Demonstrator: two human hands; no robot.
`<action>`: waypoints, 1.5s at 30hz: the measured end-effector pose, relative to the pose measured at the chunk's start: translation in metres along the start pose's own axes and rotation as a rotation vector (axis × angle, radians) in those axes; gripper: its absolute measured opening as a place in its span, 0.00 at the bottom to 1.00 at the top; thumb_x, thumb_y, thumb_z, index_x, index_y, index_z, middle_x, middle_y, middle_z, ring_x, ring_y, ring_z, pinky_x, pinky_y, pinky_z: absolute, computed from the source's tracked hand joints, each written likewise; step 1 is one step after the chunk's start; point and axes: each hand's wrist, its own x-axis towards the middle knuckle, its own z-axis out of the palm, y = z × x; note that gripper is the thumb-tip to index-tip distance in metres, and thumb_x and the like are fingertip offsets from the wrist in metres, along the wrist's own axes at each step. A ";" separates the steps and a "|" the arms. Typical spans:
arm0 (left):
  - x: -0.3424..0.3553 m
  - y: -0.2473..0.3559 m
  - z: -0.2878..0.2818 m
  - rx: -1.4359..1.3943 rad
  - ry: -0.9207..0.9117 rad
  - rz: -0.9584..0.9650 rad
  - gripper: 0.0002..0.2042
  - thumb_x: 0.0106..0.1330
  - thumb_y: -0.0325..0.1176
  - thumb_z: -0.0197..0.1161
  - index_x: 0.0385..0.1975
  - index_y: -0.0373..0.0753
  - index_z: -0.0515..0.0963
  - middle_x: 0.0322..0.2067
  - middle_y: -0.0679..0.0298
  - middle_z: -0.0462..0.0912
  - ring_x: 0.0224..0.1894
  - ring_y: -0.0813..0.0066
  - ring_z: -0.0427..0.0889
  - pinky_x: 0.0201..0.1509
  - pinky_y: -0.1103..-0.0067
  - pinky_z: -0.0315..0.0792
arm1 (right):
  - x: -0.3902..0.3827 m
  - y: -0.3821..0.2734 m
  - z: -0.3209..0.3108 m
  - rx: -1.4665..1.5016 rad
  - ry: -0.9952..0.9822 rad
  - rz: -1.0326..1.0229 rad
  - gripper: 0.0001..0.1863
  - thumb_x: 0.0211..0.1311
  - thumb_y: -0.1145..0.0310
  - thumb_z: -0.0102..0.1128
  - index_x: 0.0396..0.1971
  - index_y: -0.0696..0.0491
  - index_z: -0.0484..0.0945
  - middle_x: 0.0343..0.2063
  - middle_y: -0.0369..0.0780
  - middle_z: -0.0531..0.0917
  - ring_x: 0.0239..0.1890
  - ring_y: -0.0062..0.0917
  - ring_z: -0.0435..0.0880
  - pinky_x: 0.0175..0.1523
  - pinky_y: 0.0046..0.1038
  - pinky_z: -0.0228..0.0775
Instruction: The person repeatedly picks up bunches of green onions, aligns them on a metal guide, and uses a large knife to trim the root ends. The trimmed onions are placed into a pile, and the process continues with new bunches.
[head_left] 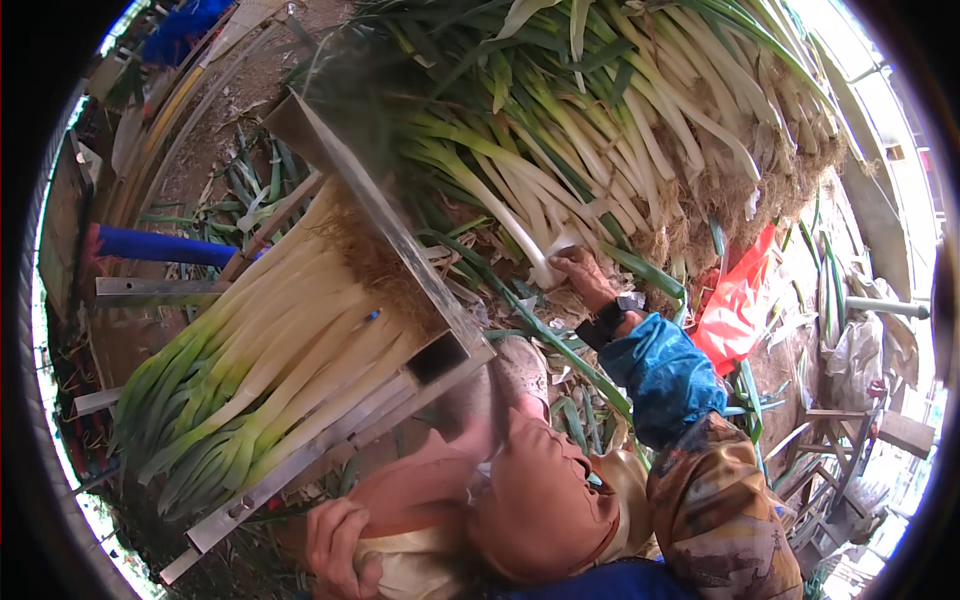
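Observation:
My right hand (pixel 590 280), in a blue sleeve cover with a dark band at the wrist, is closed on the pale lower end of a leek (pixel 525 240), where white loose peel shows. That leek lies at the front of a big heap of untrimmed leeks (pixel 640 110) with long roots. My left hand (pixel 340 545) is low in the view beside my knee, fingers curled; what they hold, if anything, is hidden. Left of me a metal rack (pixel 440 320) carries neatly laid pale leeks (pixel 270 360), roots against its upright plate and green tops toward the left.
A red plastic sheet (pixel 735 310) lies right of my arm, with pale sacking (pixel 855 355) and a wooden frame (pixel 890 430) beyond. A blue tube (pixel 165 245) and metal bars are behind the rack at left. Loose leaves (pixel 250 190) litter the ground.

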 end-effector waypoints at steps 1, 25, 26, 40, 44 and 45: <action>0.007 0.001 -0.003 0.000 0.005 0.003 0.21 0.60 0.46 0.53 0.41 0.31 0.71 0.39 0.46 0.73 0.39 0.49 0.73 0.44 0.61 0.68 | -0.003 0.003 -0.001 -0.002 0.001 -0.006 0.18 0.58 0.59 0.56 0.40 0.59 0.75 0.34 0.42 0.79 0.34 0.25 0.77 0.41 0.27 0.69; 0.273 0.002 0.280 -1.347 -0.025 -0.521 0.19 0.50 0.23 0.65 0.41 0.28 0.66 0.31 0.55 0.77 0.27 0.68 0.79 0.29 0.77 0.75 | -0.094 -0.008 0.007 -0.253 -0.222 -0.527 0.13 0.52 0.68 0.59 0.37 0.58 0.74 0.31 0.46 0.78 0.34 0.41 0.76 0.41 0.34 0.68; 0.269 0.003 0.282 -1.349 -0.035 -0.531 0.19 0.50 0.23 0.65 0.41 0.28 0.66 0.31 0.55 0.77 0.27 0.68 0.79 0.29 0.77 0.75 | -0.104 -0.010 0.009 -0.021 -0.270 -0.356 0.12 0.53 0.68 0.58 0.36 0.58 0.74 0.31 0.46 0.78 0.33 0.38 0.77 0.40 0.32 0.68; 0.226 0.003 0.299 -1.893 -0.272 -0.630 0.12 0.60 0.35 0.62 0.37 0.37 0.71 0.28 0.60 0.78 0.29 0.66 0.80 0.27 0.68 0.78 | -0.173 0.046 -0.090 -1.050 -0.103 0.010 0.12 0.51 0.71 0.56 0.39 0.52 0.76 0.33 0.45 0.72 0.37 0.41 0.76 0.39 0.38 0.69; 0.213 -0.012 0.313 -1.819 -0.524 -0.815 0.14 0.60 0.34 0.62 0.41 0.34 0.73 0.32 0.61 0.78 0.32 0.69 0.80 0.35 0.74 0.78 | -0.068 -0.014 -0.062 -0.724 0.099 -0.269 0.17 0.54 0.65 0.54 0.43 0.56 0.70 0.36 0.48 0.75 0.40 0.45 0.75 0.43 0.41 0.66; 0.210 -0.013 0.318 -1.816 -0.522 -0.808 0.14 0.60 0.34 0.62 0.41 0.34 0.73 0.32 0.61 0.78 0.32 0.69 0.80 0.35 0.74 0.78 | -0.039 -0.019 -0.049 -0.736 0.140 -0.343 0.19 0.55 0.62 0.55 0.44 0.57 0.70 0.37 0.50 0.75 0.41 0.45 0.75 0.44 0.41 0.66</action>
